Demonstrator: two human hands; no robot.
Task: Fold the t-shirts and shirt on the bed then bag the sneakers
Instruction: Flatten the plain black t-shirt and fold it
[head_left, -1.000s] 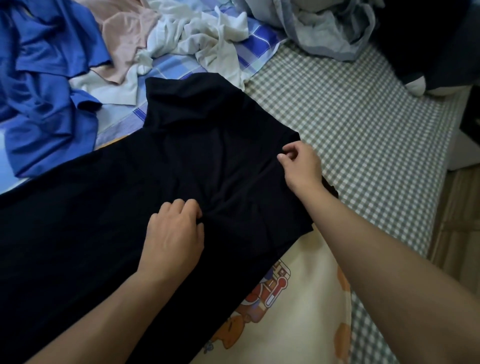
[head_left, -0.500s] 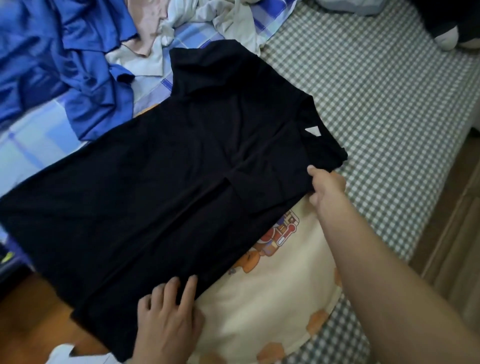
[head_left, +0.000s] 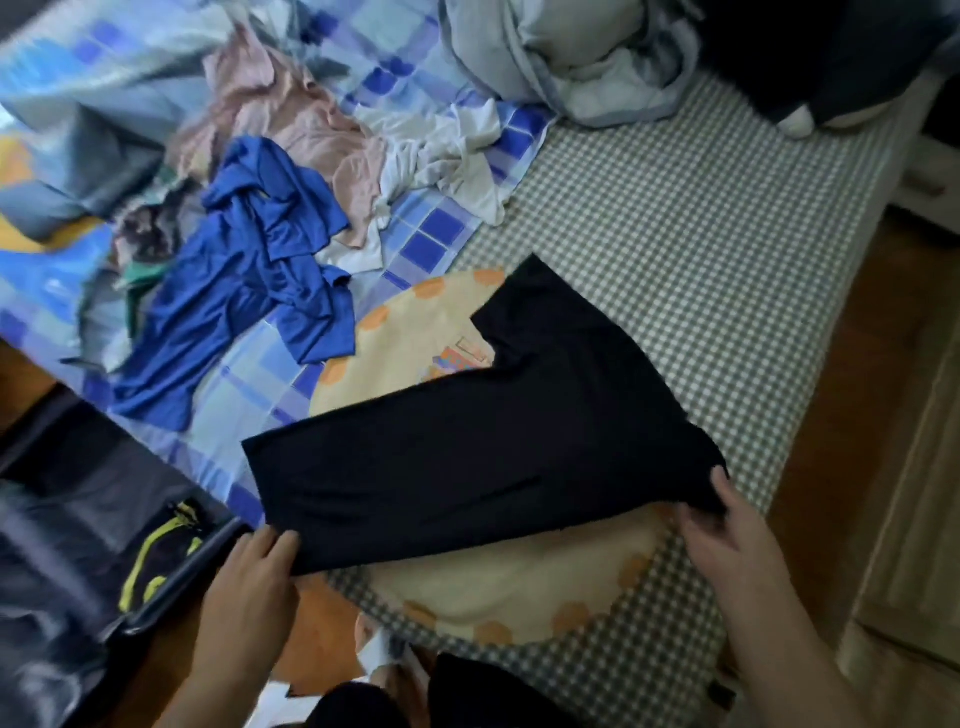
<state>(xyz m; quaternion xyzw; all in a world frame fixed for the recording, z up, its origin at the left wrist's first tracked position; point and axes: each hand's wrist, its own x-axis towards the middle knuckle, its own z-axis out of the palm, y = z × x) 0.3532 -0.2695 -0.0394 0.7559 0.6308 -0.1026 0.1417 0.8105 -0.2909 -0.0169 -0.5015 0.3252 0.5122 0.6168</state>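
Head view: black t-shirt (head_left: 483, 462) folded lengthwise into a long strip, lying across a cream round cushion (head_left: 519, 587) on the checked bed (head_left: 675, 249). Left hand (head_left: 249, 582) pinching the near left corner of the strip, fingers curled over the edge; right hand (head_left: 727, 540) gripping the opposite corner at the right, cloth bunched between thumb and fingers. Stretched between both grips, with a blue shirt (head_left: 249, 280), pink top (head_left: 291, 124) and white garment (head_left: 441, 150) crumpled well apart at the far side.
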